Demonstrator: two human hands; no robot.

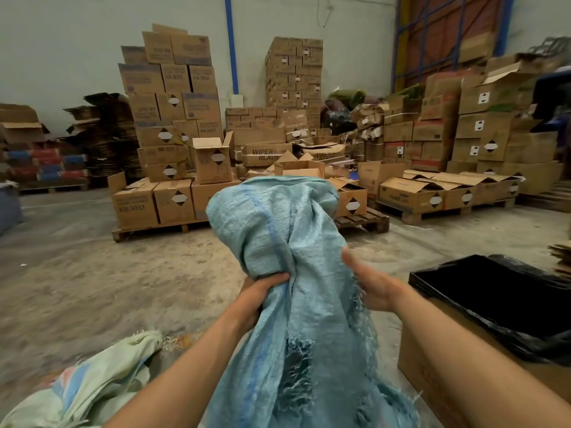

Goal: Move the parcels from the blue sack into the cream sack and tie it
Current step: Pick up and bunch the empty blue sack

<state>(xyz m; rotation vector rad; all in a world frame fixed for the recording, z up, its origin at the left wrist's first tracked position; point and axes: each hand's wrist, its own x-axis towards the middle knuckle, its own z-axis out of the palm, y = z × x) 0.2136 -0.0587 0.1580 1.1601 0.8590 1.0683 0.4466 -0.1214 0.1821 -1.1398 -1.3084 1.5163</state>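
Gripping a bunched fold of the blue sack (287,242), the left hand (262,291) is curling its fingers tightly into the woven cloth, roughly at the sack's middle. The right hand (372,285) is lying against the sack's other side with its thumb stretched up along the fabric; whether its fingers are closing on the cloth behind cannot be told, since the sack is hiding them. The sack is hanging up in front of the person — its upper end is bulging and rounded above the hands, and its frayed lower part is trailing down between the forearms. No parcels are showing in this view.

The cream sack (92,384) is lying crumpled on the concrete floor (123,288) at the lower left, beside the left forearm and apart from the blue sack. At the right, a cardboard box (438,375) lined with a black plastic bag (500,301) is standing on the floor just beside the right forearm.

Farther back, stacks of brown cartons (173,118) are sitting on wooden pallets (364,223) — some cartons are standing with their flaps open, and two are bearing the words WIPER BLADE. A pale wall (61,41) is rising behind them.
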